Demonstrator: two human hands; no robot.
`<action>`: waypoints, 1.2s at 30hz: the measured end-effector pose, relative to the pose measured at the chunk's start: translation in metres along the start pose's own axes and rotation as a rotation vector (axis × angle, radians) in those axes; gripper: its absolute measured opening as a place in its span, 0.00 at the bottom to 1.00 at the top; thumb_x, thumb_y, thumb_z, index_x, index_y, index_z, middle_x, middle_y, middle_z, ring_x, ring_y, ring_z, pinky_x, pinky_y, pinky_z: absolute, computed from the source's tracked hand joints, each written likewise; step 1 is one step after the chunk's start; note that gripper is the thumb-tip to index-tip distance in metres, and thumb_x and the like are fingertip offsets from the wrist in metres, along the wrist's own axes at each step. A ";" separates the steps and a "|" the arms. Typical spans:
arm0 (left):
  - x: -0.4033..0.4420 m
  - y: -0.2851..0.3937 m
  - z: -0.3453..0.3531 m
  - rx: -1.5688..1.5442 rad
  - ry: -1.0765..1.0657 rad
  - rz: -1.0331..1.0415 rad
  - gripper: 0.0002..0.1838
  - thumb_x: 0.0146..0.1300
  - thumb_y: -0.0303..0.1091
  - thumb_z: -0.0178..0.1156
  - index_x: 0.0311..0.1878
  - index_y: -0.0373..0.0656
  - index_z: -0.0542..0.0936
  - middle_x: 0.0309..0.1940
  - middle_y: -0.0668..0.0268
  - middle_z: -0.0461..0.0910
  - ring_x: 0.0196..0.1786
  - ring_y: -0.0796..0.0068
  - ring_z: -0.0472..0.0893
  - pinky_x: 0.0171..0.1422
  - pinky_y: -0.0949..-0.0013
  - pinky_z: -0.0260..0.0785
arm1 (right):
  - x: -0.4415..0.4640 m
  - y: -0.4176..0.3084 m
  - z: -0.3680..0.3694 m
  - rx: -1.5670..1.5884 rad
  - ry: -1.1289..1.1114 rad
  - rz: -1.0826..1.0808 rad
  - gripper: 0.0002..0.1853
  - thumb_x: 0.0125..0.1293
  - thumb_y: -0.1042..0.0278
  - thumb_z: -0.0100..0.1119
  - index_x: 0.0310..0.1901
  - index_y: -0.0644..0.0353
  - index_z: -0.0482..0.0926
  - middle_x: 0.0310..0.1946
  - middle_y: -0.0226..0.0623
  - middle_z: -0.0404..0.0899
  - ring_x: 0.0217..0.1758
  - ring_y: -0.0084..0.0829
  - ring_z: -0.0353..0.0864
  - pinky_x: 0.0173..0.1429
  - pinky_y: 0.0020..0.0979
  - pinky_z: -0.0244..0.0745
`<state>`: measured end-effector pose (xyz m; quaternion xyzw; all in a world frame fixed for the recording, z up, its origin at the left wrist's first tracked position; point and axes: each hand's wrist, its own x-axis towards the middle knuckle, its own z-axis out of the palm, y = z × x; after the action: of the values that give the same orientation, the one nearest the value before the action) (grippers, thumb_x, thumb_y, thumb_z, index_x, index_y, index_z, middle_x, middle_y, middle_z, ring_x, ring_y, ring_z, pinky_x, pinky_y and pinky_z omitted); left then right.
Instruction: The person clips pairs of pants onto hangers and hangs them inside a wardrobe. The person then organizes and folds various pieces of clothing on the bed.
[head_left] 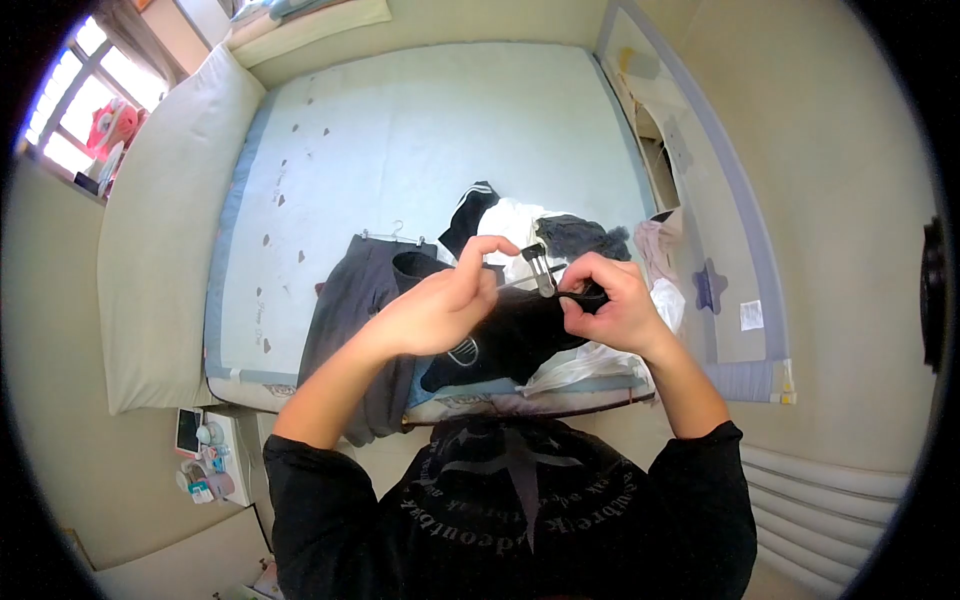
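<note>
My left hand (450, 302) is closed on a clip hanger (541, 272), its bent index finger at the black end of the metal clip. The palm hides part of the hanger's thin bar. My right hand (612, 308) pinches the waistband edge of a black garment (515, 335), right beside the clip. The garment hangs below both hands and has a small light emblem near its lower left. Left of it lie dark grey trousers (345, 310), fastened to another clip hanger (396, 236) on the bed.
Behind my hands lie a dark grey crumpled garment (578, 238), a white garment (510, 218) and a black striped one (467, 212) on the bed (440, 120). A mesh bed rail (715, 190) runs along the right. A small white side table (236, 462) stands lower left.
</note>
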<state>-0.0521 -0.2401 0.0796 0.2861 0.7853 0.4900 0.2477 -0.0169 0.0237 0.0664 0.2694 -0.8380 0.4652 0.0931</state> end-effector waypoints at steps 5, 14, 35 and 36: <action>0.004 0.014 0.006 0.319 0.177 0.008 0.29 0.74 0.28 0.54 0.75 0.51 0.61 0.26 0.59 0.76 0.30 0.58 0.79 0.39 0.63 0.71 | -0.005 0.008 0.009 0.182 0.028 -0.002 0.32 0.50 0.84 0.68 0.58 0.57 0.68 0.28 0.32 0.82 0.34 0.27 0.84 0.42 0.27 0.77; 0.006 0.015 0.013 0.488 0.214 0.144 0.32 0.61 0.33 0.66 0.70 0.57 0.76 0.27 0.63 0.81 0.31 0.65 0.83 0.38 0.65 0.76 | 0.001 -0.004 0.006 0.095 -0.028 0.029 0.31 0.50 0.84 0.65 0.59 0.55 0.74 0.36 0.35 0.83 0.38 0.31 0.86 0.46 0.30 0.79; 0.023 0.017 0.015 0.652 0.289 0.459 0.22 0.59 0.43 0.72 0.54 0.45 0.82 0.31 0.66 0.82 0.29 0.66 0.84 0.32 0.67 0.76 | -0.009 0.000 0.017 0.220 -0.121 0.061 0.34 0.56 0.84 0.63 0.65 0.55 0.66 0.45 0.40 0.85 0.48 0.39 0.88 0.52 0.35 0.80; 0.022 0.018 0.011 0.665 0.255 0.466 0.23 0.60 0.41 0.72 0.57 0.44 0.81 0.31 0.66 0.82 0.29 0.68 0.83 0.33 0.68 0.75 | -0.011 0.000 0.018 0.231 -0.122 0.071 0.35 0.57 0.84 0.62 0.66 0.55 0.64 0.44 0.40 0.85 0.49 0.39 0.88 0.54 0.35 0.80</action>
<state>-0.0565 -0.2112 0.0892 0.4574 0.8393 0.2842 -0.0745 -0.0057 0.0123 0.0520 0.2762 -0.7921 0.5443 -0.0061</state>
